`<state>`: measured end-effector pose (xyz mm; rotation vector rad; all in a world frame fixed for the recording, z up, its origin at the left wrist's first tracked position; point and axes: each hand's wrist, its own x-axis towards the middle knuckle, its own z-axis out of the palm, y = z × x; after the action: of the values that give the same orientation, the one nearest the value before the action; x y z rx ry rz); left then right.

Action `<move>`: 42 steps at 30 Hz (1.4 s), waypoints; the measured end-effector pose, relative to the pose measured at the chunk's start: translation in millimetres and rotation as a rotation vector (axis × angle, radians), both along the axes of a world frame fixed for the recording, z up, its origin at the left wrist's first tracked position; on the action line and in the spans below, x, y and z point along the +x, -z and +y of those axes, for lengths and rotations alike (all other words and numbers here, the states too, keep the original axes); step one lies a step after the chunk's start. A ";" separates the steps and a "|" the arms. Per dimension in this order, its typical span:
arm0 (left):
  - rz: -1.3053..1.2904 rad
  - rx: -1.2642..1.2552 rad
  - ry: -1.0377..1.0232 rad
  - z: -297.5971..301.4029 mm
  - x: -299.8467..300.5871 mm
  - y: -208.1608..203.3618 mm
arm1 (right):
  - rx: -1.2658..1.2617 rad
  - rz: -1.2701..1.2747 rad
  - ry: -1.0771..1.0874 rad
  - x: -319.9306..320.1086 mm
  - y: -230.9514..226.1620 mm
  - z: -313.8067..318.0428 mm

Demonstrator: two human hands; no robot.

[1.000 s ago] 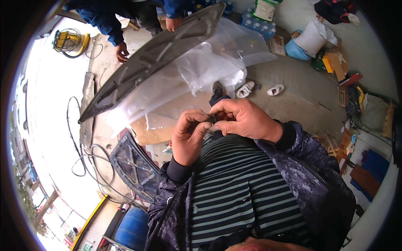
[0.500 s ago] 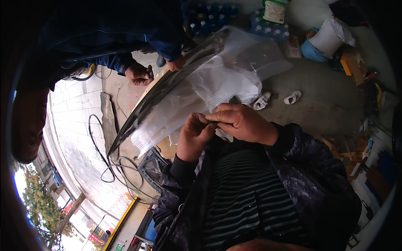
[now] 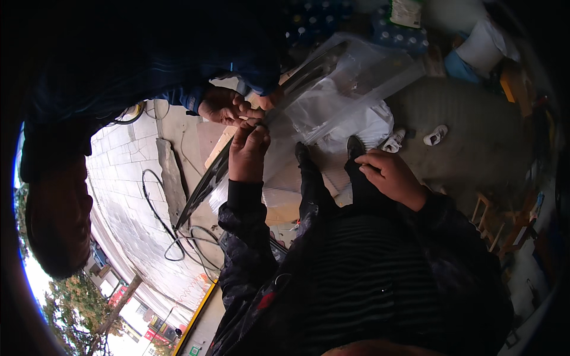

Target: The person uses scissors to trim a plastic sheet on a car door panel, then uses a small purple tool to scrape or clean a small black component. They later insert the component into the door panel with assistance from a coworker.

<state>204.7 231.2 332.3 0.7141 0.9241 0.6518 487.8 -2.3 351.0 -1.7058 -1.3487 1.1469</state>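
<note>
My left hand (image 3: 249, 154) reaches forward, its fingers pinched right by the hand of a co-worker (image 3: 225, 108). Something dark and tiny seems to lie where the fingertips meet; its kind cannot be made out. Beneath them runs a long, curved dark strip-like part (image 3: 205, 190), partly covered by clear plastic wrapping (image 3: 329, 107). The co-worker's other hand (image 3: 270, 99) rests at the part's edge. Over my right thigh, away from the part, my right hand (image 3: 392, 177) is closed, thumb and fingers together. What it holds, if anything, is hidden.
Below the plastic lies flat cardboard (image 3: 285, 212). A black hose (image 3: 172, 252) loops over the paving at left. White shoes (image 3: 436, 134) stand on the floor at right. Bottle packs (image 3: 398, 38) and a white sack (image 3: 480, 46) are at the back.
My hands, earlier together in front of my chest, are now apart. The left has gone forward to the co-worker's hand; the right has moved rightward. The co-worker's hand has come toward mine.
</note>
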 end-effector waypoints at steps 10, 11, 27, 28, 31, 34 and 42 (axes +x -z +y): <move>0.130 0.136 -0.019 70.3 -48.8 70.9 | -0.130 -0.005 0.048 -76.9 27.8 45.8; 0.124 0.160 -0.025 76.5 -53.7 80.3 | -0.137 -0.016 0.034 -85.9 30.8 51.7; 0.403 0.490 -0.084 154.9 -108.7 221.6 | -0.162 -0.192 -0.052 -174.2 45.5 94.1; 0.517 0.507 -0.075 161.0 -109.4 232.1 | -0.186 -0.197 -0.061 -176.8 45.8 96.1; 0.516 0.649 -0.107 176.7 -107.1 257.4 | -0.182 -0.218 -0.061 -183.5 48.3 99.9; 0.623 0.783 -0.097 178.6 -109.9 274.3 | -0.190 -0.227 -0.074 -187.6 54.8 100.0; 0.821 0.905 0.054 164.3 -133.8 290.3 | -0.218 -0.252 -0.179 -172.3 78.4 95.3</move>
<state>70.9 395.5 42.0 1.9003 1.3415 0.7314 315.5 93.0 272.6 -1.9699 -1.6057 1.2494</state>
